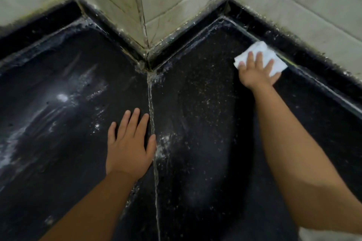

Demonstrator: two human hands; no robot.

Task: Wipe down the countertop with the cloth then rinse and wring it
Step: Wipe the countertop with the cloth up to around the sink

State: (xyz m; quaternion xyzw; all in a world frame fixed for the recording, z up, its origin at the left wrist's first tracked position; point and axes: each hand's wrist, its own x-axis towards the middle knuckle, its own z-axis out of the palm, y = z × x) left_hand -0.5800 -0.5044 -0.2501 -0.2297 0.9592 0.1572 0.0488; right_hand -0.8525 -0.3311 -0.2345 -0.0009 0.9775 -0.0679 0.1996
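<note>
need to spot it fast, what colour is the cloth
White, a folded cloth under the right hand; head view.

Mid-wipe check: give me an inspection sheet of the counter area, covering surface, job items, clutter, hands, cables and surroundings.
Surface: dark countertop, wet streaks and pale specks, a pale seam running from the wall corner toward the camera.
Job's things: white cloth, folded, flat on the counter near the right back edge.
Clutter: nothing seen.
Hands: right hand presses the cloth with spread, straight fingers; left hand rests flat on the counter beside the seam.
Cables: nothing seen.
Surroundings: pale tiled wall with a jutting corner, grimy joint along its base.
</note>
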